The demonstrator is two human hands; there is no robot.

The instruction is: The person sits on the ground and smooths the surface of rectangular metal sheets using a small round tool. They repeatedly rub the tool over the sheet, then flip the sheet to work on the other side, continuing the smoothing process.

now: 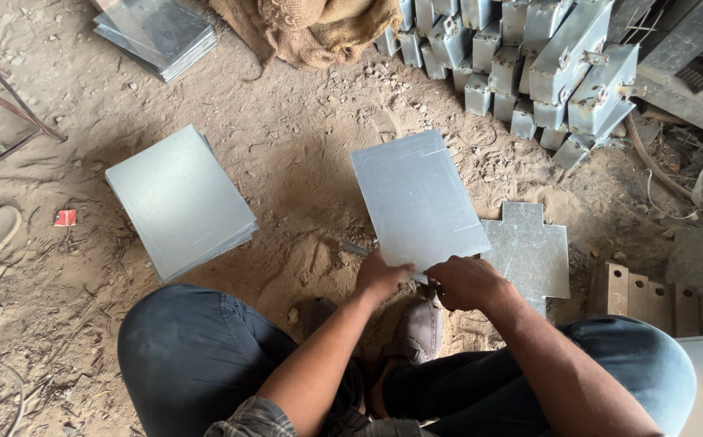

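Grey Steel on Brown Earth

A dull silver-grey metal sheet [418, 200] sits at frame centre over sandy brown dirt floor [303, 146]. At left, a matching pale grey stack of sheets [180, 202]. Upper centre, tan burlap sacking [319, 28]; upper right, silvery metal boxes [529, 57]. Dark blue-black trousers [197, 348] fill the bottom, beside a small red scrap [65, 218].

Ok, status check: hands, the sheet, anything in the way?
Left hand and right hand both grip metal sheet at its near edge. Cross-shaped cut piece lies beside it, right. Sheet stack lies apart, left.

Soft even daylight, faint shadows, dull sheen on metal, sharp focus
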